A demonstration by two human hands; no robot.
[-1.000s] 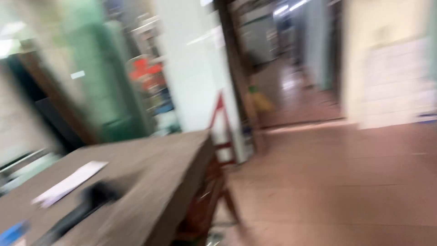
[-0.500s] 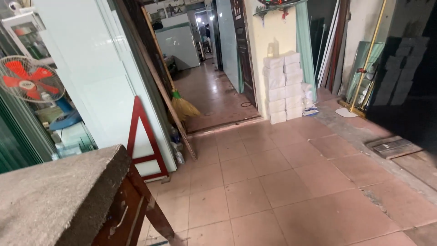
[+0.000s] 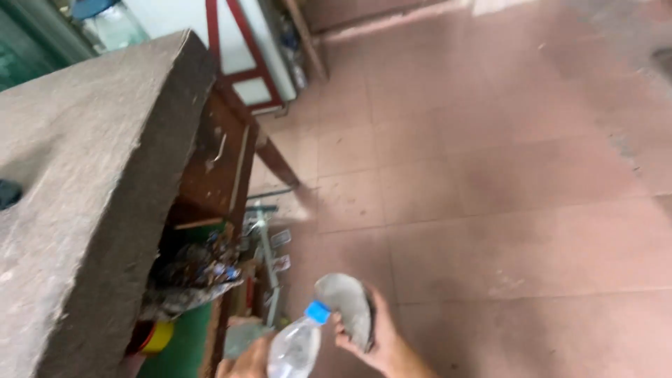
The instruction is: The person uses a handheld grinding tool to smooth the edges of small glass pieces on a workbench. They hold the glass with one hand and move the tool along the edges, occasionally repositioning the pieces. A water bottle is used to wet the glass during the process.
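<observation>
My right hand (image 3: 374,343) is at the bottom middle of the view and grips a grey, rounded, stone-like piece (image 3: 344,303). My left hand (image 3: 245,358) shows only partly at the bottom edge and holds a clear plastic bottle (image 3: 292,348) with a blue cap (image 3: 316,311), tilted toward the grey piece. A second greyish piece (image 3: 241,337) lies against my left fingers. Both hands hover over the reddish tiled floor, just right of the workbench.
A thick grey-topped wooden workbench (image 3: 77,175) fills the left, with a drawer (image 3: 213,164) and a cluttered shelf of tools and scraps (image 3: 199,273) beneath. A red-framed panel (image 3: 241,52) leans at the back. Reddish floor tiles (image 3: 490,182) spread to the right.
The camera has swung from the doorway and corridor down to the floor beside the bench. My two hands with the bottle and grey piece have come into view.
</observation>
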